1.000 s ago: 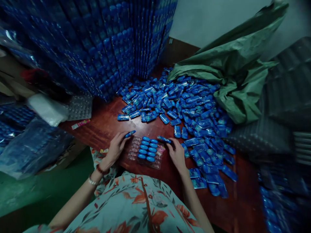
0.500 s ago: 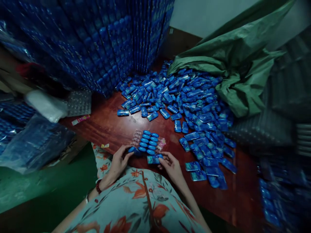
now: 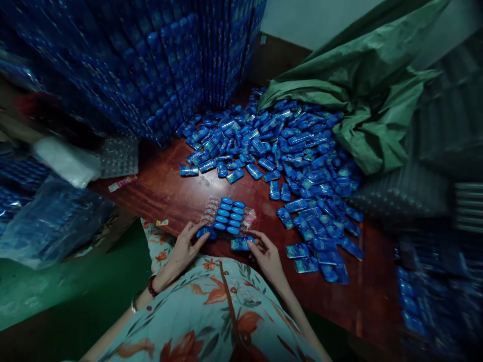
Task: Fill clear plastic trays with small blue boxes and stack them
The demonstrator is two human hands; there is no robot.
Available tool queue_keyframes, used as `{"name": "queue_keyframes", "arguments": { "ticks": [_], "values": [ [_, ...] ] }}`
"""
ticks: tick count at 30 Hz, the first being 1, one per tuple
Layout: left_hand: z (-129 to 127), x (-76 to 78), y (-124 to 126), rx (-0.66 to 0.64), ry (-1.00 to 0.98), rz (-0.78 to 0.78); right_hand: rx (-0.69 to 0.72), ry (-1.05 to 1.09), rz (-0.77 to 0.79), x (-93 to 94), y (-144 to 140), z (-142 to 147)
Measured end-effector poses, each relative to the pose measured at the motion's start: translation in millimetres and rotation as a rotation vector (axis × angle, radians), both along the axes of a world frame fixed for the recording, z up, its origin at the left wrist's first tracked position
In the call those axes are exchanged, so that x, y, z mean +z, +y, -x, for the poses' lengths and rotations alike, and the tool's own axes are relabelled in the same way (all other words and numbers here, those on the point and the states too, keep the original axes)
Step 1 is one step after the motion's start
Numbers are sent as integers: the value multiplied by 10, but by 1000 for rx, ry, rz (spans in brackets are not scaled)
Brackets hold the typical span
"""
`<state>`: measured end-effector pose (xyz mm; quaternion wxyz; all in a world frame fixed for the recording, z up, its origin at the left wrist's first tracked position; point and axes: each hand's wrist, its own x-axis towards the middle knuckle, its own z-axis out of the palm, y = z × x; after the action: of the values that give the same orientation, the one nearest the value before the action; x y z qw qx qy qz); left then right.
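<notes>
A clear plastic tray [image 3: 211, 210] lies on the red-brown table [image 3: 169, 191] near its front edge, with several small blue packets [image 3: 231, 217] set in its rows. My left hand [image 3: 184, 249] pinches a blue packet [image 3: 207, 232] at the tray's near left corner. My right hand [image 3: 266, 254] grips another blue packet [image 3: 240, 244] just below the tray's near edge. A big heap of loose blue packets [image 3: 287, 156] spreads over the table beyond the tray and to its right.
Tall stacks of filled blue trays [image 3: 151, 65] rise at the back left. A green sack [image 3: 362, 95] slumps over the heap at the right. Empty clear trays [image 3: 118, 158], a white bag [image 3: 66, 161] and plastic-wrapped bundles [image 3: 49, 221] sit at the left.
Both hands came back from the tray's far side to its near edge, each still with a packet. The view shifted so that the table sits slightly higher.
</notes>
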<state>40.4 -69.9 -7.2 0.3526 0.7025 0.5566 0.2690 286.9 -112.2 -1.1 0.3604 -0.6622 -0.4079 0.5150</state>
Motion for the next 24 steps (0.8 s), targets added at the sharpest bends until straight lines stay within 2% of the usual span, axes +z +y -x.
{"name": "queue_keyframes", "arguments": {
  "ticks": [3,6,9,11,15,19,24],
  "values": [
    [98,-21,-42,-94,38,-3,96,-171,-125,47,-58,-2],
    [172,-30,-90,-111,126,-73,275,-390,-386,110,-78,17],
    [141,-21,-94,-164,291,-123,413,-593,-655,100,-32,65],
    [68,-5,-64,-240,423,-132,479,-733,-756,65,16,100],
    [-118,97,30,-342,635,-92,601,-926,-717,77,94,162],
    [-324,269,64,-403,836,-67,718,-1031,-620,226,156,272],
    [-564,351,6,-381,957,-267,771,-1126,-553,326,239,428]
  ]
}}
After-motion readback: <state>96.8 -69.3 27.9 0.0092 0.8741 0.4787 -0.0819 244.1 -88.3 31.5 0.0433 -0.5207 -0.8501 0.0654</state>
